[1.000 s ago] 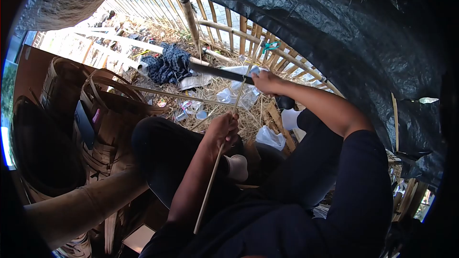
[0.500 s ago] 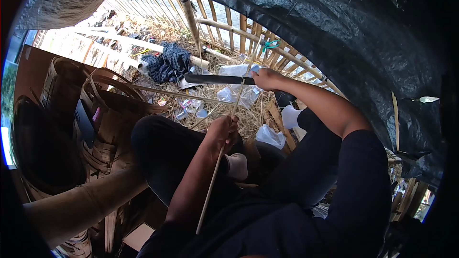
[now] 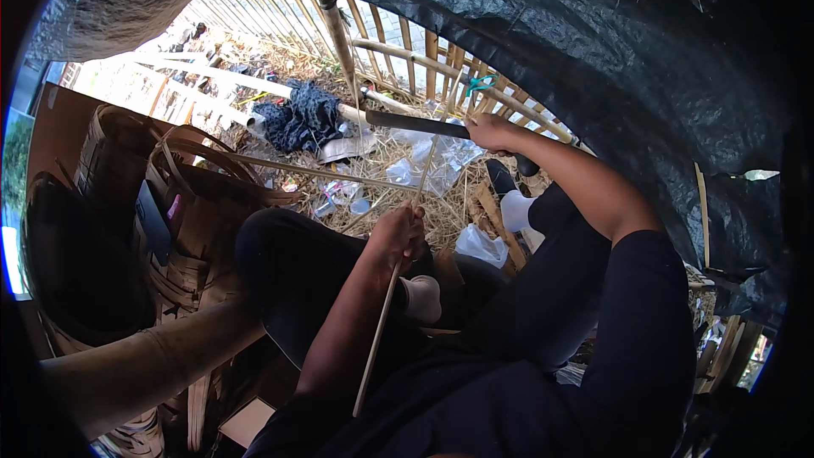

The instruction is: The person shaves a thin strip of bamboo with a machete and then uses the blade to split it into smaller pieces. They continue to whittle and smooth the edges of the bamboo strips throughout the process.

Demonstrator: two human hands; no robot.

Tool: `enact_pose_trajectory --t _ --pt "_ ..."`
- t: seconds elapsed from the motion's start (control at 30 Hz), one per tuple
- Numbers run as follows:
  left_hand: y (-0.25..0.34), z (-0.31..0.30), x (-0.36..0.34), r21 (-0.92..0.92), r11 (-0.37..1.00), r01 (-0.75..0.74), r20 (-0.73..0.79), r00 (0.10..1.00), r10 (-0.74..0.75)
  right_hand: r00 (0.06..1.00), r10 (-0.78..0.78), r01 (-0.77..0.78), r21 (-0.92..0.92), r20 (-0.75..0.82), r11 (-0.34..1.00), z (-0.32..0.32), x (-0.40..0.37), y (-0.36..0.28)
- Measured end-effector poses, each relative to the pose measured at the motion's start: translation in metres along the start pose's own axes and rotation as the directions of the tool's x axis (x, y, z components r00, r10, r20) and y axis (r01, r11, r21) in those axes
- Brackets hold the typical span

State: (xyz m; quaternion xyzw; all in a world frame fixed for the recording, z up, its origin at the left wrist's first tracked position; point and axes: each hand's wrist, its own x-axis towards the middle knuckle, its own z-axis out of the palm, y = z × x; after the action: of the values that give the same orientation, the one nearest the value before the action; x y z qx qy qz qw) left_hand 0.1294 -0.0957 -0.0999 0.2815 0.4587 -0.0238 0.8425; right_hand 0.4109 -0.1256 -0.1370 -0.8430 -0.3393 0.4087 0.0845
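Observation:
My left hand point(image 3: 397, 233) is closed around a thin bamboo strip point(image 3: 379, 335), which slants from my lap up past the hand toward the fence. My right hand point(image 3: 494, 134) grips the handle of a long dark blade point(image 3: 415, 124). The blade points left and crosses the upper part of the strip; whether the two touch I cannot tell. Part of the blade's handle shows below my right hand. Both hands are above my crossed, dark-clothed legs.
Woven baskets point(image 3: 191, 203) and a thick bamboo pole point(image 3: 153, 352) are at the left. Straw point(image 3: 398, 203), a white plastic bag point(image 3: 482, 242) and dark cloth point(image 3: 312, 114) lie on the ground. Beyond stands a bamboo fence point(image 3: 407, 55). Black sheeting point(image 3: 593, 25) hangs above and right.
My right hand has moved slightly right with the blade, whose tip now sits higher and further right. My left hand keeps its hold on the strip, almost unmoved.

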Motion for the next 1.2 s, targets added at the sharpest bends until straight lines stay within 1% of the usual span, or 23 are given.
enact_pose_trajectory --t 0.03,0.1,0.13,0.23,0.27,0.37,0.47,0.5,0.53,0.57,0.6,0.63,0.67,0.77,0.83,0.87,0.9,0.97,1.03,1.07,1.1,1.17,1.2 --pt "0.003 0.002 -0.001 0.0 1.0 0.003 0.002 1.0 -0.003 1.0 0.003 -0.003 0.0 0.0 1.0 0.01 -0.004 -0.001" --pt "0.006 0.002 -0.001 -0.011 0.999 0.045 -0.001 0.999 -0.045 0.975 -0.218 0.22 -0.067 0.032 0.973 0.036 -0.007 -0.011" --pt "0.005 0.0 -0.001 -0.017 0.999 0.05 -0.001 0.999 -0.05 0.987 -0.097 0.102 -0.033 0.13 0.994 0.025 -0.029 -0.029" --pt "0.002 -0.004 -0.003 -0.032 0.999 0.02 0.017 1.0 -0.02 0.987 -0.062 0.063 -0.003 0.151 0.998 0.021 -0.016 -0.019" --pt "0.001 0.0 -0.004 -0.032 0.999 0.014 0.025 1.0 -0.014 0.991 -0.083 0.087 -0.031 0.108 0.996 0.014 -0.012 -0.016" --pt "0.003 0.002 -0.003 -0.033 0.999 0.011 0.047 0.999 -0.009 0.999 0.016 -0.016 0.002 -0.029 1.0 0.003 0.01 0.001" --pt "0.002 0.001 -0.001 -0.042 0.999 0.002 0.055 0.999 0.0 1.0 -0.022 0.022 0.037 0.018 0.999 0.01 -0.012 -0.012" --pt "0.004 0.004 -0.004 -0.034 0.999 0.014 0.033 0.999 -0.013 0.99 -0.092 0.094 -0.017 0.105 0.995 0.022 -0.011 -0.016" --pt "0.004 0.006 -0.005 -0.028 0.999 0.025 0.009 1.0 -0.025 0.961 -0.275 0.268 -0.14 -0.031 0.953 0.045 -0.001 -0.011" --pt "0.003 0.005 -0.004 -0.033 0.999 0.027 0.007 1.0 -0.027 0.878 -0.458 0.41 -0.276 -0.137 0.869 0.064 0.009 -0.006" --pt "0.002 0.002 -0.003 -0.023 1.0 0.01 0.012 1.0 -0.009 0.94 -0.34 0.335 -0.209 0.013 0.919 0.044 -0.012 -0.024" --pt "0.0 -0.001 -0.003 -0.008 1.0 -0.005 0.017 1.0 0.005 0.961 -0.217 0.243 -0.15 0.17 0.958 0.021 -0.033 -0.041" --pt "-0.003 -0.001 -0.003 -0.003 1.0 -0.001 0.014 1.0 0.001 0.956 -0.291 0.293 -0.176 0.036 0.94 0.026 -0.019 -0.028" --pt "0.001 0.0 0.0 -0.008 1.0 -0.029 0.038 0.999 0.03 0.973 -0.218 0.208 -0.125 -0.072 0.97 0.015 0.0 -0.013" --pt "0.004 0.001 0.0 -0.033 0.999 0.003 0.012 1.0 -0.002 0.992 -0.11 0.112 -0.038 0.06 0.993 0.013 -0.026 -0.03" --pt "0.004 0.001 0.0 -0.036 0.999 0.002 0.012 1.0 -0.002 0.99 -0.106 0.108 -0.019 0.089 0.994 0.022 -0.038 -0.039" --pt "0.003 0.001 -0.001 -0.017 1.0 0.005 -0.001 1.0 -0.005 0.965 -0.185 0.201 -0.068 0.187 0.977 0.036 -0.028 -0.037" --pt "0.001 0.001 0.0 0.005 1.0 0.014 -0.016 1.0 -0.014 0.949 -0.293 0.308 -0.134 0.121 0.942 0.051 -0.015 -0.034" --pt "0.0 -0.001 0.001 -0.021 1.0 0.002 0.03 1.0 -0.001 0.967 -0.198 0.219 -0.125 0.162 0.968 0.026 -0.036 -0.047" --pt "0.0 -0.001 -0.001 -0.018 1.0 0.002 0.026 1.0 -0.002 0.975 -0.202 0.212 -0.123 0.089 0.97 0.032 -0.012 -0.032" --pt "0.001 0.001 -0.002 -0.022 1.0 -0.002 0.022 1.0 0.003 0.987 -0.144 0.15 -0.077 0.073 0.986 0.024 -0.012 -0.03" --pt "0.005 0.001 0.0 -0.022 1.0 -0.013 0.022 1.0 0.014 0.994 -0.096 0.098 -0.031 0.054 0.995 0.018 -0.016 -0.027" --pt "0.005 -0.004 0.003 -0.006 1.0 -0.02 0.041 0.999 0.02 0.99 -0.103 0.106 -0.024 0.092 0.994 0.02 -0.018 -0.028"
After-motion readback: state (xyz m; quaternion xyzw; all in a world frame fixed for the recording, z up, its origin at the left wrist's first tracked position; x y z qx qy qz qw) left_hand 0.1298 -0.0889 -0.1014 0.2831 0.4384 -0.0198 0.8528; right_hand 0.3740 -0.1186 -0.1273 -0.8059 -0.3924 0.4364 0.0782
